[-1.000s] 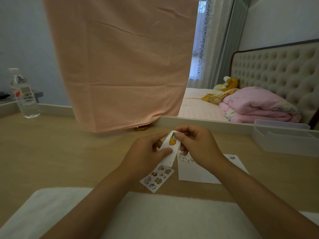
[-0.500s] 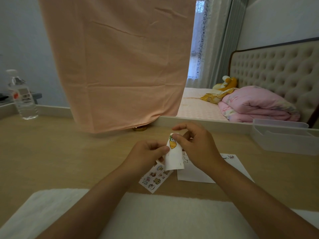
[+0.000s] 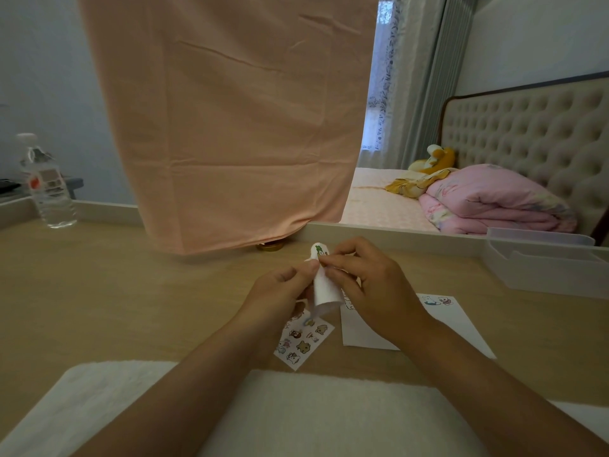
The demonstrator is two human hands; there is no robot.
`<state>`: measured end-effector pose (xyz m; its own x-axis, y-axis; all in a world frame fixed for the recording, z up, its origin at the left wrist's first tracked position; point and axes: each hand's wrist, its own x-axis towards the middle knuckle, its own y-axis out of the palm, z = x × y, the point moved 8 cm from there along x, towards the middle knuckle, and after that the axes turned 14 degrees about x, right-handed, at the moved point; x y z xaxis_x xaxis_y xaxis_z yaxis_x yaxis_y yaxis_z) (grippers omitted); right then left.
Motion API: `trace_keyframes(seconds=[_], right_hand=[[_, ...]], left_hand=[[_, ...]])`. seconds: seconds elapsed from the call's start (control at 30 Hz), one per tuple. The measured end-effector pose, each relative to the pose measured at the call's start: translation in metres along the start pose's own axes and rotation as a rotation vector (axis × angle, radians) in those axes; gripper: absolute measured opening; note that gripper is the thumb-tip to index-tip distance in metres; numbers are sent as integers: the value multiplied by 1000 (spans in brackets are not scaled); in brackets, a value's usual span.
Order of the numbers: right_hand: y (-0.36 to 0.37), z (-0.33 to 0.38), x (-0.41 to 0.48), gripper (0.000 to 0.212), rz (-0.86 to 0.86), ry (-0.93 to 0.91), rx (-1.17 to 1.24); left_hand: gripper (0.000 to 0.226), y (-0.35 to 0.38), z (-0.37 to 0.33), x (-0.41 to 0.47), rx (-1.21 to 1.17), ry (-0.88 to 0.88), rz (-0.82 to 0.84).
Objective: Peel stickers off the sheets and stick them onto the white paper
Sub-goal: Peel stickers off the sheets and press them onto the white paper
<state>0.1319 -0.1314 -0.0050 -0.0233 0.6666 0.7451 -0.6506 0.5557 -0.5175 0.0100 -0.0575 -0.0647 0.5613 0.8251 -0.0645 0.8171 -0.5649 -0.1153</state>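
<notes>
Bent small white sticker sheet (image 3: 324, 288) further over than before; steadied it pinched in left hand (image 3: 280, 291), nipped green-topped carrot sticker (image 3: 319, 249) with right hand (image 3: 372, 291) to peel.

Tufted headboard (image 3: 527, 140), peach curtain (image 3: 230, 127)

left forearm (image 3: 197, 374), right forearm (image 3: 478, 367) bare to wrist; left grip (image 3: 280, 291), right grip (image 3: 379, 291) bare.

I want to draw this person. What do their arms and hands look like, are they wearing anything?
The left forearm and right forearm are bare, with no sleeves in view. The left hand and right hand wear no gloves, and no rings, watch or bracelet show.
</notes>
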Motion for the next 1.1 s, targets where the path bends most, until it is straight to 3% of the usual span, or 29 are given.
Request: trace_keyframes(seconds=[0.1, 0.53, 0.83, 1.1], right_hand=[[-4, -1, 0, 25, -46, 2, 33], [-2, -8, -2, 23, -101, 114, 85], [-5, -17, 0, 15, -105, 257, 142], [-10, -9, 5, 12, -45, 191, 3]], left_hand=[[26, 1, -6, -1, 17, 67, 69], [16, -6, -12, -4, 117, 98, 12], [16, -4, -21, -5, 270, 268, -92], [15, -5, -27, -7, 321, 311, -67]])
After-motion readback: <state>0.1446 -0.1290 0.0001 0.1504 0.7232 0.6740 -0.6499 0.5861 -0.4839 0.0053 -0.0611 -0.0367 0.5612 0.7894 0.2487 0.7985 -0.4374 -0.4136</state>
